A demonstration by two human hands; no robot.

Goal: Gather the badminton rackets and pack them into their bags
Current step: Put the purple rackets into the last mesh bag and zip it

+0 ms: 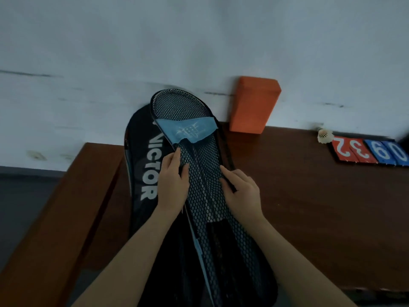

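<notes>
You are partway through the packing: a racket (177, 107) lies inside a black mesh sleeve (205, 185) with a blue flap, its head poking out of the top, on the black VICTOR bag (141, 156) that rests on the brown tabletop (309, 185) against the wall. Your left hand (172, 185) has its grip pinched on the sleeve's left edge and your right hand (241, 191) on its right edge. From here the bag looks unzipped and unclosed, so seating the sleeved racket and closing up seem to remain; whether other rackets are inside cannot be told.
</notes>
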